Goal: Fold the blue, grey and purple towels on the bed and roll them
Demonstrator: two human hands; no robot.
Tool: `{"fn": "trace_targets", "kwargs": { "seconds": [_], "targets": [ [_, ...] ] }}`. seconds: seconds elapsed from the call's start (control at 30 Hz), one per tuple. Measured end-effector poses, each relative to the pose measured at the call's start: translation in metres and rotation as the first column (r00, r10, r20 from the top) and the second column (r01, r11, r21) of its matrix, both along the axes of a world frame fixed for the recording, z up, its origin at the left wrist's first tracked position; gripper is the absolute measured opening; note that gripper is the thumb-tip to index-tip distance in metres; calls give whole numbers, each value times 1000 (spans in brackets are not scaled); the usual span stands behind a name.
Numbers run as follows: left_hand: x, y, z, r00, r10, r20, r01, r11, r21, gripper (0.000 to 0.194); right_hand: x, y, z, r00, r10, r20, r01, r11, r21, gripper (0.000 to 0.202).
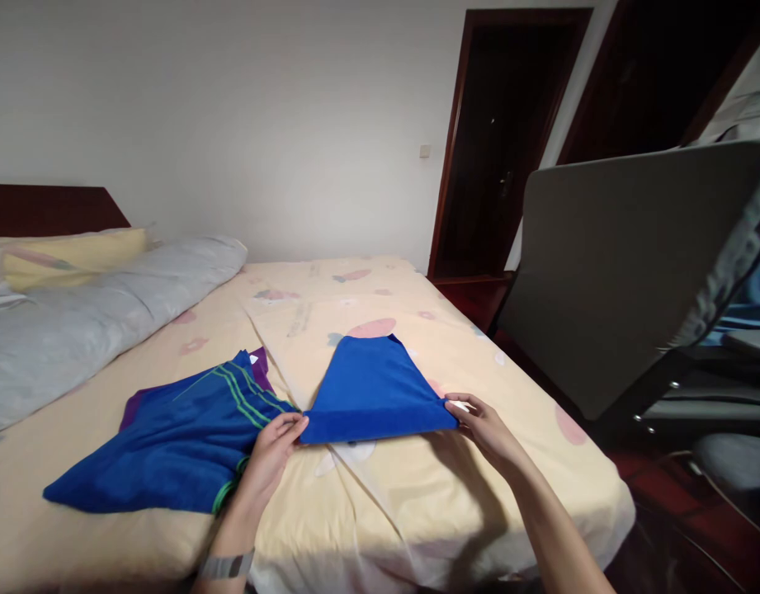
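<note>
A blue cloth [380, 388] is stretched between my two hands above the bed, its near edge forming a folded band. My left hand [276, 450] pinches the left end of that band, and my right hand [482, 425] pinches the right end. The far part of the cloth narrows and reaches back over the sheet. Just left of my left hand lies a rumpled blue garment [162, 450] with green stripes, and purple fabric [132, 408] shows from under it.
The bed [540, 462] has a yellow patterned sheet. A grey rolled quilt [107, 305] and a yellow pillow [76, 256] lie at the left. On the right, beyond the bed's edge, stands a large grey panel [620, 264]. A dark door [509, 148] is behind.
</note>
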State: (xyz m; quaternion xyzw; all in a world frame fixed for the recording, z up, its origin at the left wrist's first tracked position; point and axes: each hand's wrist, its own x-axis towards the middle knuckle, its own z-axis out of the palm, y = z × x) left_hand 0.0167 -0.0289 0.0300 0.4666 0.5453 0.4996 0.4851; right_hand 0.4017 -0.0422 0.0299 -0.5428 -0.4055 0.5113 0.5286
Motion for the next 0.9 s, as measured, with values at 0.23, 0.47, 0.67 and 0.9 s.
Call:
{"fn": "trace_targets", "kwargs": {
  "seconds": [0.23, 0.47, 0.67, 0.9],
  "targets": [
    [-5, -17, -21, 956, -191, -225, 191, 981, -20, 38, 4, -12, -20, 969, 129, 209, -98, 984, -149, 38],
    [-4, -26, -28, 931, -101, -350, 144, 985, 98, 33, 11, -19, -16, 930, 104, 353, -119, 993, 20, 25],
    [-6, -26, -29, 908, -192, -373, 229, 972, 58, 31, 11, -19, -27, 822, 150, 550, -126, 989, -82, 19],
    [-21, -35, -21, 837, -351, -419, 374, 927, -28, 33, 27, -38, -14, 819, 353, 452, -382, 924, -28, 44]
  ]
}}
